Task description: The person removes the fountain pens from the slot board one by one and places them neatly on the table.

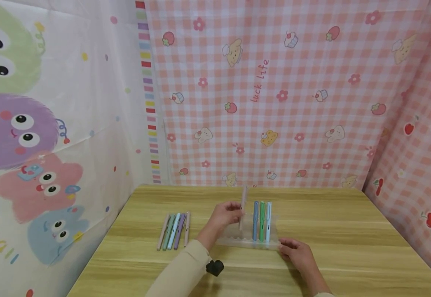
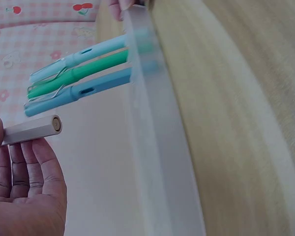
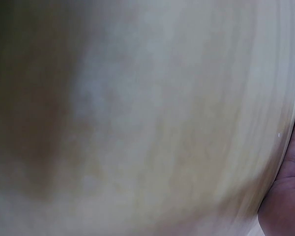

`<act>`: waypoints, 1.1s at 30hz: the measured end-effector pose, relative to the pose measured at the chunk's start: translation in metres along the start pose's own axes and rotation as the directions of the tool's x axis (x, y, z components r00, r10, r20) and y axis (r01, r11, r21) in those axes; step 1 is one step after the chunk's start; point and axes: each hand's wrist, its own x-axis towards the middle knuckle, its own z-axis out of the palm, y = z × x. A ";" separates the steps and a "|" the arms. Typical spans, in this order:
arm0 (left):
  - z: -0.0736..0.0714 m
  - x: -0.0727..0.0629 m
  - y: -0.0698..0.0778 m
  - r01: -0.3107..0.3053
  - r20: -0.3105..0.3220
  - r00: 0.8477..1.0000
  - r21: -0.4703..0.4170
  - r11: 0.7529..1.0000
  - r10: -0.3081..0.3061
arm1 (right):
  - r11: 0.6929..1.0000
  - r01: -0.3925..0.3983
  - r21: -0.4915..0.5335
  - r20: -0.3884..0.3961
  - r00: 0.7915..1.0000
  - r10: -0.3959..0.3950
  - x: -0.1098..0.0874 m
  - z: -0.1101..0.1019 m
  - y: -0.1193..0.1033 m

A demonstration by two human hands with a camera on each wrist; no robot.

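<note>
Head view: a wood-grain table (image 1: 341, 231) runs back to a pink-and-white checked cloth (image 1: 312, 70) printed with strawberries, cupcakes and flowers, its folds soft. Another checked cloth (image 1: 423, 173) with cherries closes the right side, and a white cloth (image 1: 89, 62) with round cartoon creatures hangs at the left, lightly creased.

On the table's left lies a row of five pens (image 1: 174, 232), in dusty pink, grey-green, pale blue, purple and dusty pink again, side by side at slight angles. The left sleeve (image 1: 180, 270), cream cloth, comes up between that row and the clear rack (image 1: 237, 242), with a small black piece (image 1: 214, 267) at its cuff. The left hand overlaps the rack's left part from this view.

The rack is translucent plastic with a scalloped near strip. Toward its right, a blue pen (image 1: 255, 220), a green pen (image 1: 262, 222) and a light-blue pen (image 1: 269, 222) rest parallel; wire clips and oval barrel slots show.

The left hand (image 1: 226, 215) pinches a pale pinkish pen (image 1: 244, 201) over the rack, left of those three; its faceted barrel ends in a ringed round tip. The right hand (image 1: 299, 253) holds the rack's near right corner between thumb and fingers.
</note>
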 end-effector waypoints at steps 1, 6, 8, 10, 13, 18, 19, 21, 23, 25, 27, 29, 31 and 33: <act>-0.002 0.000 0.002 0.001 -0.003 1.000 0.001 1.000 -0.001 | 1.000 0.000 -0.001 0.001 1.000 0.000 0.000 0.000 0.000; -0.009 0.002 0.009 -0.009 -0.018 1.000 -0.004 1.000 0.009 | 1.000 -0.002 -0.003 0.004 1.000 0.002 0.001 0.000 0.000; -0.012 0.002 0.012 -0.020 -0.023 1.000 -0.003 1.000 0.020 | 1.000 -0.004 -0.006 0.005 1.000 0.004 0.002 0.000 0.000; -0.016 0.003 0.014 -0.017 -0.034 0.999 -0.010 1.000 0.017 | 1.000 -0.006 -0.010 0.007 1.000 0.006 0.002 0.000 0.001; -0.021 0.004 0.016 -0.012 -0.048 0.999 -0.006 1.000 0.012 | 1.000 -0.006 -0.010 0.008 1.000 0.006 0.001 0.000 0.001; -0.029 0.006 0.018 -0.021 -0.060 0.998 -0.011 1.000 0.020 | 1.000 -0.001 -0.011 0.005 1.000 0.002 0.000 0.000 0.001; -0.031 0.006 0.018 -0.025 -0.061 0.998 -0.018 1.000 0.024 | 1.000 0.000 -0.011 0.004 1.000 0.000 0.000 0.000 0.001; -0.034 0.008 0.018 -0.028 -0.069 0.997 -0.015 0.999 0.027 | 1.000 0.002 -0.009 0.005 1.000 -0.002 0.000 -0.001 0.000; -0.037 0.008 0.018 -0.026 -0.079 0.997 -0.010 1.000 0.025 | 1.000 0.000 -0.008 0.007 1.000 0.000 0.000 -0.001 0.000; -0.040 0.009 0.018 -0.024 -0.087 0.996 -0.019 1.000 0.022 | 1.000 -0.007 -0.008 0.005 1.000 0.007 0.000 -0.001 0.000; -0.043 0.010 0.017 -0.022 -0.099 0.995 -0.015 1.000 0.021 | 1.000 -0.014 -0.009 0.006 1.000 0.014 0.001 -0.001 0.000; -0.046 0.011 0.016 -0.019 -0.110 0.994 -0.017 1.000 0.017 | 1.000 -0.021 -0.006 0.000 1.000 0.021 0.001 0.000 -0.001; -0.050 0.011 0.015 -0.022 -0.121 0.992 -0.008 1.000 0.021 | 1.000 -0.022 -0.004 -0.002 1.000 0.022 0.001 0.000 -0.001; -0.054 0.011 0.014 -0.019 -0.132 0.991 -0.004 1.000 0.018 | 1.000 -0.019 -0.001 -0.002 1.000 0.019 0.001 0.000 -0.001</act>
